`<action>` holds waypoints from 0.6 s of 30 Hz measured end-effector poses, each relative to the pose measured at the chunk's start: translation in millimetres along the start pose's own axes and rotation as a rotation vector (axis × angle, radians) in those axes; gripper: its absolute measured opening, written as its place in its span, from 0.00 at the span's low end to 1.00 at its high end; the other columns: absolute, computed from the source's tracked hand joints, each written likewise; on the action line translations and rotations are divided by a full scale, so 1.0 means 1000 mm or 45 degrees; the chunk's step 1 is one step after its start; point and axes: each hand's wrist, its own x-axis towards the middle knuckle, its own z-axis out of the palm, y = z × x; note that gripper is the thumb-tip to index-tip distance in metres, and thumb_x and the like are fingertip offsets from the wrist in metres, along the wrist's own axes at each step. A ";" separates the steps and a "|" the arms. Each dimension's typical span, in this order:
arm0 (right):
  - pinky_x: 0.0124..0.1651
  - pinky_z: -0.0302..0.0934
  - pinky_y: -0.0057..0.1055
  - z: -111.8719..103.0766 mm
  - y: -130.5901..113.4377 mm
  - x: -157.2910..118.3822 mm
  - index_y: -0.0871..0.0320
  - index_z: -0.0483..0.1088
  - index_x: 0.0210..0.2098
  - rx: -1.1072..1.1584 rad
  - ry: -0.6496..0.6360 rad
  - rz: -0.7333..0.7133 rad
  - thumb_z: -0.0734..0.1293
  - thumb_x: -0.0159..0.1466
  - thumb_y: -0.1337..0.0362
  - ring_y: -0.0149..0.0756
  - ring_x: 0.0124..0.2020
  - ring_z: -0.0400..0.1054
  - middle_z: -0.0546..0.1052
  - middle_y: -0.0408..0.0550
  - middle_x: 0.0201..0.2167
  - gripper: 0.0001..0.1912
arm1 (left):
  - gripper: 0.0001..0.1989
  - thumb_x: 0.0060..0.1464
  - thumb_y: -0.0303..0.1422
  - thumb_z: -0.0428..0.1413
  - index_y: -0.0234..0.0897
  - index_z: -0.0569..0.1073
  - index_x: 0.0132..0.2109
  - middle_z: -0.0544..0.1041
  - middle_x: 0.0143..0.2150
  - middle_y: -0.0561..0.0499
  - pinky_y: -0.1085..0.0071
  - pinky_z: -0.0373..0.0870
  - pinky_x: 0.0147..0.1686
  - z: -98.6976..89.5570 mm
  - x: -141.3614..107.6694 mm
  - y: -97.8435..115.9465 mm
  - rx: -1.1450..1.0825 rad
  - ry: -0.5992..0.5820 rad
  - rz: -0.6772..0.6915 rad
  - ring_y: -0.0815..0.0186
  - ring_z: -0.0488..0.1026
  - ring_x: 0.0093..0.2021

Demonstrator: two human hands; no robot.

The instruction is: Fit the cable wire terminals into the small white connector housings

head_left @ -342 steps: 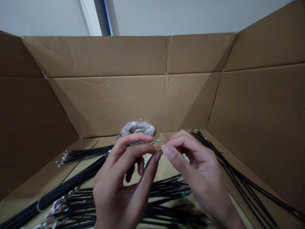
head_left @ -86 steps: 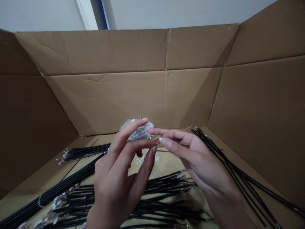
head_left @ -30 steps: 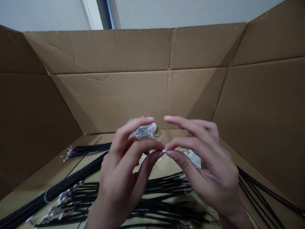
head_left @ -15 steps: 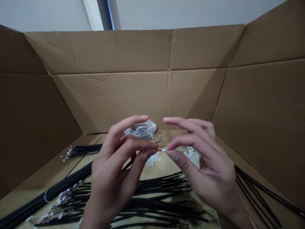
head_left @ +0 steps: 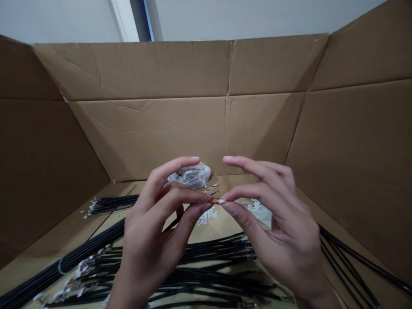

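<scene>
Left hand (head_left: 157,219) pinches short orange wires (head_left: 214,201) at its fingertips; right hand (head_left: 277,214) pinches a white connector (head_left: 222,201) on their right end. Long axis lies level, left-right, above black cables (head_left: 174,274) in a cardboard box (head_left: 144,137), clear plastic bag (head_left: 189,176) behind.

Left hand (head_left: 154,225), right hand (head_left: 278,225), raised, pinching close together

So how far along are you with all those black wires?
The black cables lying in bunches look done, with small tips on their ends. In hand: the left hand pinches orange wires and the right hand pinches a white connector. Still lying around: loose white bits, short coloured wires and a plastic bag.
</scene>
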 end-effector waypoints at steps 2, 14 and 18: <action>0.60 0.61 0.41 0.001 0.000 0.000 0.51 0.74 0.39 0.003 0.022 0.013 0.70 0.70 0.69 0.42 0.57 0.67 0.79 0.44 0.60 0.05 | 0.09 0.63 0.22 0.60 0.43 0.77 0.39 0.76 0.60 0.51 0.71 0.80 0.29 0.000 0.000 -0.001 -0.004 0.000 0.008 0.69 0.81 0.36; 0.59 0.62 0.35 -0.003 -0.004 -0.001 0.52 0.74 0.38 0.147 -0.025 0.007 0.71 0.69 0.70 0.38 0.55 0.68 0.81 0.43 0.57 0.05 | 0.10 0.64 0.21 0.58 0.44 0.77 0.40 0.76 0.60 0.52 0.67 0.80 0.38 0.003 -0.003 0.007 -0.066 -0.002 -0.012 0.64 0.81 0.44; 0.59 0.63 0.31 -0.005 -0.008 0.000 0.55 0.75 0.38 0.084 -0.016 -0.090 0.71 0.68 0.71 0.36 0.54 0.69 0.83 0.46 0.54 0.05 | 0.12 0.66 0.21 0.55 0.44 0.77 0.41 0.75 0.61 0.52 0.67 0.80 0.39 0.001 -0.002 0.007 -0.087 -0.072 0.014 0.65 0.81 0.45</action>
